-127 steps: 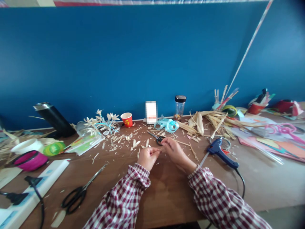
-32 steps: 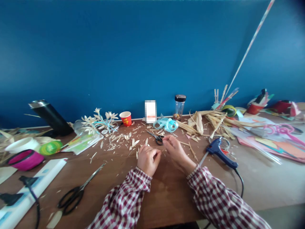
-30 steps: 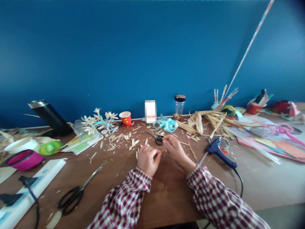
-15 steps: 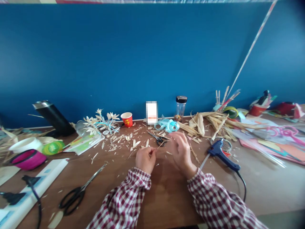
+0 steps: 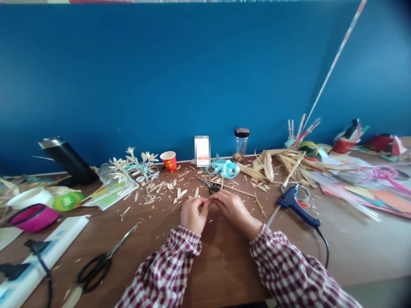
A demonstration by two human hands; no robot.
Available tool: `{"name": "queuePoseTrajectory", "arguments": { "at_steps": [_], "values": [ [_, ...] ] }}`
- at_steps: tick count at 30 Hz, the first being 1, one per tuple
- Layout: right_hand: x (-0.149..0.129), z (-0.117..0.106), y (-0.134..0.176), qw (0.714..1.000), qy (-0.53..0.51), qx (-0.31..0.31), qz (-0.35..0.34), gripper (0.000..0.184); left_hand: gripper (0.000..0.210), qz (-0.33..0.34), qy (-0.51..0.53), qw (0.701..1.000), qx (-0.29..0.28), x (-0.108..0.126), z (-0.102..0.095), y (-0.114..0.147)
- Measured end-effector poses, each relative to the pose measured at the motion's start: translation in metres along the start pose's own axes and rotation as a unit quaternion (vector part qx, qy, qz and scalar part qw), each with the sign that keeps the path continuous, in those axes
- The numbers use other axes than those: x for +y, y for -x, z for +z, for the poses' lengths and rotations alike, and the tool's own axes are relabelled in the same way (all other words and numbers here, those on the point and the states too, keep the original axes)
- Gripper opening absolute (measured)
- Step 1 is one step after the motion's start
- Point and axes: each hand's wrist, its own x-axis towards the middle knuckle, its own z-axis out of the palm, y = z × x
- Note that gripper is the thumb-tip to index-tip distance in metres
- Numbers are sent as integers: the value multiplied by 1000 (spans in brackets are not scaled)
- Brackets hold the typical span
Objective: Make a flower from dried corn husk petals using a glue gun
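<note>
My left hand [image 5: 194, 215] is closed in a pinch at the middle of the table, its fingertips on a thin strip of dried husk. My right hand [image 5: 236, 214] meets it from the right, fingers together and tips closed at the same strip. Most of the strip is hidden by the fingers. Just beyond them, a pale narrow piece [image 5: 221, 183] sticks up; I cannot tell whether it is the same strip. Small scissors [image 5: 212, 186] lie behind the hands, near a curled light-blue ribbon [image 5: 224, 168] and scattered husk scraps [image 5: 180, 195].
Black-handled scissors [image 5: 96, 269] and a power strip [image 5: 48, 252] lie at the left. A blue glue gun [image 5: 297, 205] with its cord is at the right. Behind stand husk flowers [image 5: 130, 164], a red paper cup [image 5: 168, 161], a lidded jar [image 5: 240, 145] and dried corn husks [image 5: 272, 162].
My right hand, raised with fingers apart before, has come down and left to meet my left hand and close at the strip. The left hand stays nearly in place.
</note>
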Motion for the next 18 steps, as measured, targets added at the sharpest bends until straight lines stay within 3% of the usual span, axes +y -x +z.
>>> {"name": "queuePoseTrajectory", "arguments": {
  "at_steps": [7,13,18],
  "values": [
    [6,-3,-2,998,0,63,27,18,17,-91,115,988,-41,-5,-2,-5],
    [12,3,-3,991,-46,103,77,12,21,-167,242,950,-107,-9,-1,-10],
    [11,8,-2,979,-117,99,136,11,29,-199,338,917,-79,-17,7,-9]
  ]
}}
